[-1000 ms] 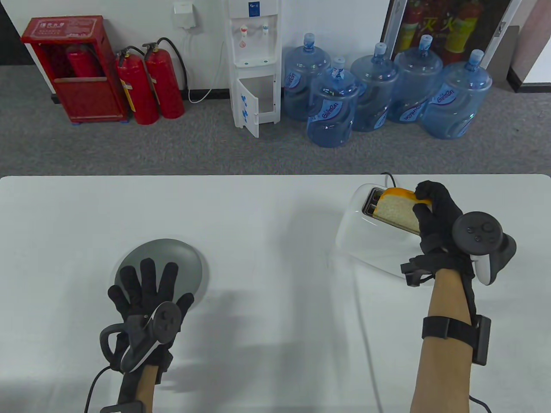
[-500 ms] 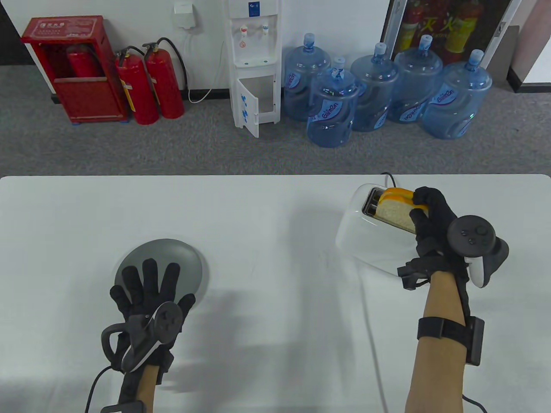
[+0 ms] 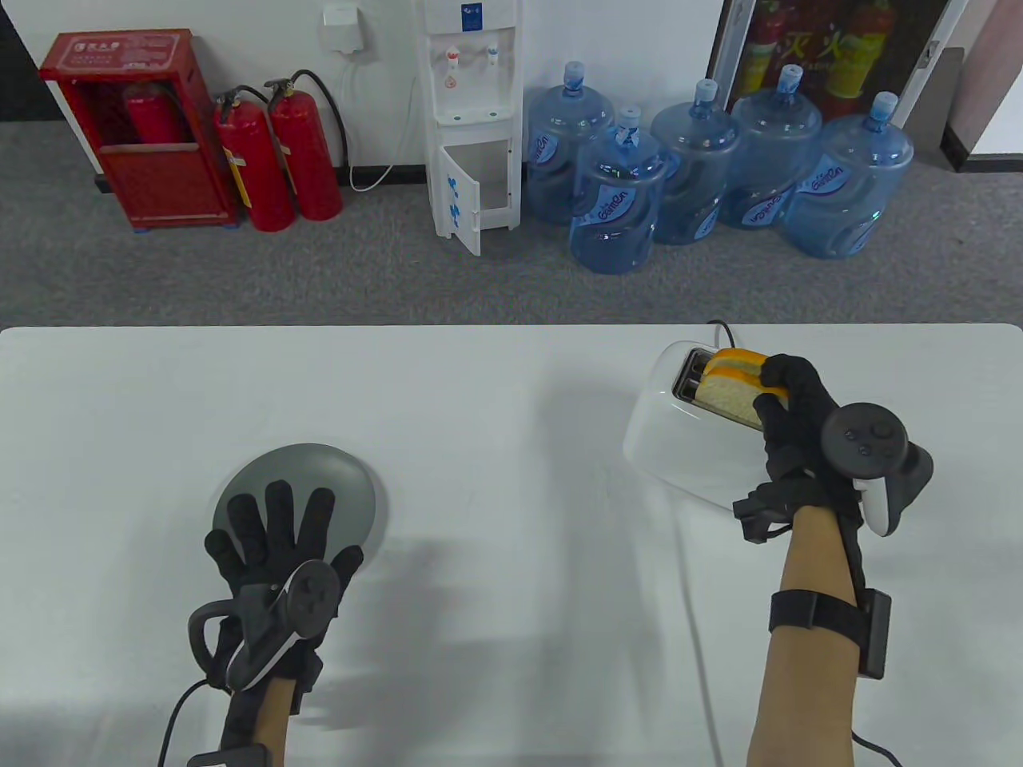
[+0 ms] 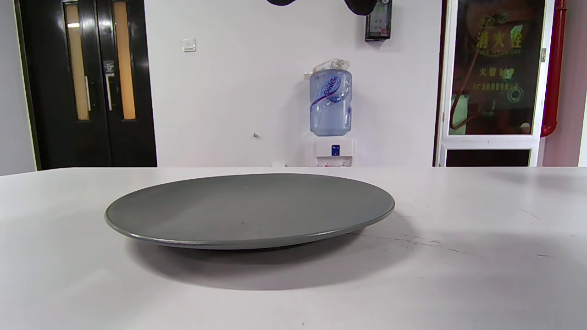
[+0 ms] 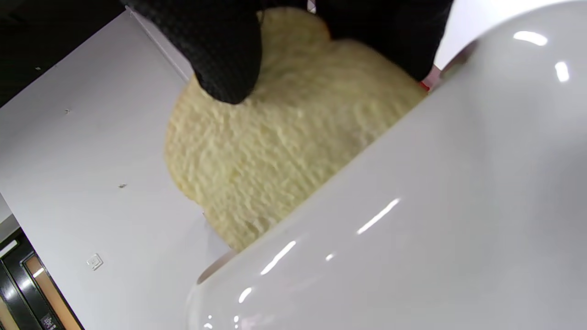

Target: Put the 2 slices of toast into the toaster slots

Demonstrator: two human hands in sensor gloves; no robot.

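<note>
While the white table [image 3: 511, 415] carries everything, the toaster [image 3: 679, 447] is the landmark: one toast slice [image 3: 739, 357] sits in its far slot, the second slice [image 3: 731, 399] half-sunk in its near slot, pinched by the right hand [image 3: 795, 423]. Well left of the toaster, the left hand [image 3: 276, 543] rests fingers spread on the bare grey plate [image 3: 320, 471].

Even, bright light is falling from overhead; soft shadows are spreading across the table [image 3: 495, 415]. Glare streaks are showing on the toaster [image 5: 435, 206], and the close slice [image 5: 275, 151] is blurring slightly.
</note>
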